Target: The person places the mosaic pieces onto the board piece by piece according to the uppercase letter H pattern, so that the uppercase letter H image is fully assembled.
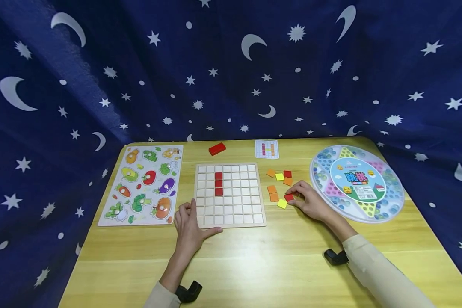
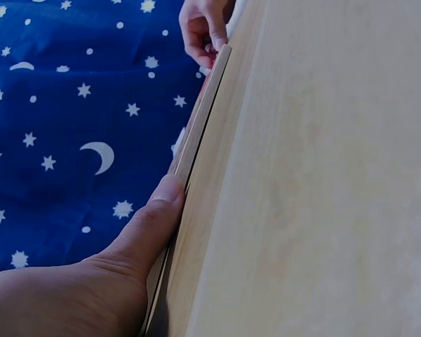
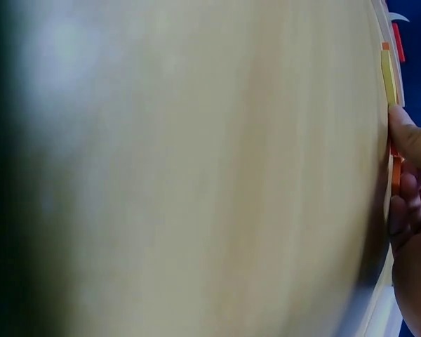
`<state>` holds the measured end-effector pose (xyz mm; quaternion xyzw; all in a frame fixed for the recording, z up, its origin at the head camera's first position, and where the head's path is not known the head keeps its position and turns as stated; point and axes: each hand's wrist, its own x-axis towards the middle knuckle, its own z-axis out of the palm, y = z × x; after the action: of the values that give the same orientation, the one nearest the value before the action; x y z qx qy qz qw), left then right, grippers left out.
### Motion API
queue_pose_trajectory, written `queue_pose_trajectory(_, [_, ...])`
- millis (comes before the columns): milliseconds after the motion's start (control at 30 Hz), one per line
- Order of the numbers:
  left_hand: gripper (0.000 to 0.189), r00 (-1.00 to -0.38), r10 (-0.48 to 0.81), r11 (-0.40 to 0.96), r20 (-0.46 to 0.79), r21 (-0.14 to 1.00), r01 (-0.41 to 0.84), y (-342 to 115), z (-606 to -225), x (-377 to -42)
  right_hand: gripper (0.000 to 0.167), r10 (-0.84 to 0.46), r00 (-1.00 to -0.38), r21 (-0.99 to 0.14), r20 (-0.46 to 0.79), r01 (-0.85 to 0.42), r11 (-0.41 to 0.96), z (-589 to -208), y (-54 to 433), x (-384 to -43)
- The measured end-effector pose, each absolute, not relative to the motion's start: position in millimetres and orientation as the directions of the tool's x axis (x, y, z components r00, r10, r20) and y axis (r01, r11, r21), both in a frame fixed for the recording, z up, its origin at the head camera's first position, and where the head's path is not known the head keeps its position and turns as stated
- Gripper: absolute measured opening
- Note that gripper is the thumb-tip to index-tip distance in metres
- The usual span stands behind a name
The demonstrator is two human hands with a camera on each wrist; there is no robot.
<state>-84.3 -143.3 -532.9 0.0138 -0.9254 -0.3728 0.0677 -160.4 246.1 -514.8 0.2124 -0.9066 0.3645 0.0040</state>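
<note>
A wooden grid board [image 1: 231,225] lies on the table with three red square tiles [image 1: 218,184] in one column. My left hand [image 1: 188,233] is spread around its near left corner. The index finger lies at the left side, and the thumb [image 2: 144,228] presses the front edge. To the board's right, my right hand [image 1: 309,201] pinches a red tile [image 1: 288,197] between thumb and fingers, low at the tabletop. Around it lie loose tiles: a yellow tile [image 1: 282,203], orange tiles [image 1: 273,193] and another red tile [image 1: 287,174]. The right wrist view shows this hand [image 3: 414,203] only at its edge.
A vegetable puzzle board [image 1: 140,186] lies at the left. Behind the grid board are a red block [image 1: 217,149] and a small pattern card [image 1: 267,149]. A round Chinese checkers box [image 1: 357,184] lies right of the right hand. A star-patterned cloth [image 1: 231,85] hangs behind the table.
</note>
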Motion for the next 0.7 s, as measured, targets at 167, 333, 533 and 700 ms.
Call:
queue_pose_trajectory(167, [0.13,-0.992,-0.079,0.715,0.102,0.699,0.015,-142.6,-531.8,-84.0,0.022,-0.359,-0.916,-0.668,0.178,-0.381,0.639,-516.4,245.9,-161.0])
queue_pose_trajectory(333, [0.129,-0.992,-0.078,0.727,0.104,0.686,0.015,-142.3,-530.3,-83.7,0.022,-0.352,-0.914,-0.67,0.203,-0.392,0.631,-519.5,246.1,-161.1])
queue_pose_trajectory(533, [0.129,-0.991,-0.079,0.73,0.108,0.683,0.016,-142.2,-530.9,-83.2,0.02,-0.341,-0.914,-0.664,0.219,-0.396,0.634,-520.5,245.3,-161.5])
queue_pose_trajectory(700, [0.129,-0.989,-0.077,0.729,0.124,0.684,0.029,-142.2,-531.1,-83.2,0.019,-0.334,-0.916,-0.672,0.219,-0.391,0.629,-519.7,244.6,-160.9])
